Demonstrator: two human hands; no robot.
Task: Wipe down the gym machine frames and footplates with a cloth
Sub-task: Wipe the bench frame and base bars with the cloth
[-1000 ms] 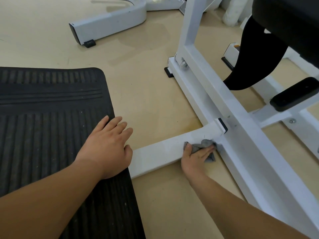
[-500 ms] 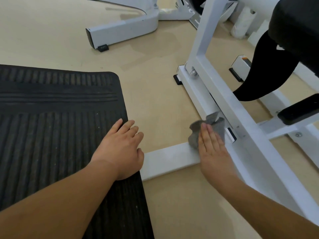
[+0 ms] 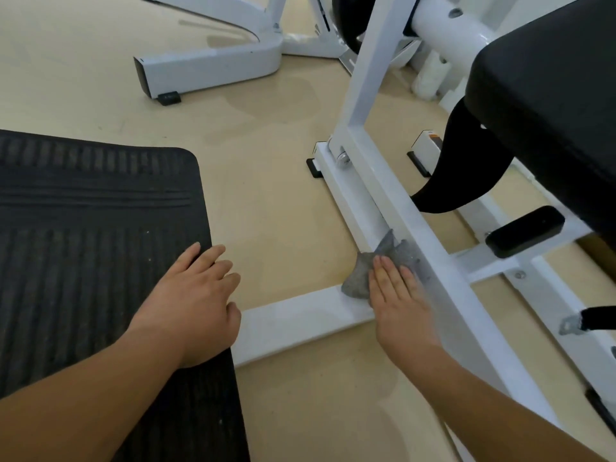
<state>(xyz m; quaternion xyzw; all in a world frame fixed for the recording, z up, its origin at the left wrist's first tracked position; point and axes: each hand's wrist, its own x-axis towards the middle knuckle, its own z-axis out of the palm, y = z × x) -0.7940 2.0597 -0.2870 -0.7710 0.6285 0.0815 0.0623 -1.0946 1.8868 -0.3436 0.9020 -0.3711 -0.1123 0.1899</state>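
right hand [image 3: 400, 305] moved atop frame [image 3: 300, 320], flat on cloth [image 3: 356, 281] (palm down)

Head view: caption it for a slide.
Right hand presses grey cloth onto white machine frame; left hand rests on black mat edge.

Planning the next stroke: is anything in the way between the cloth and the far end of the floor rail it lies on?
Nothing visible lies on the floor rail ahead of the cloth under the right hand; only the bolt sits at its far end.
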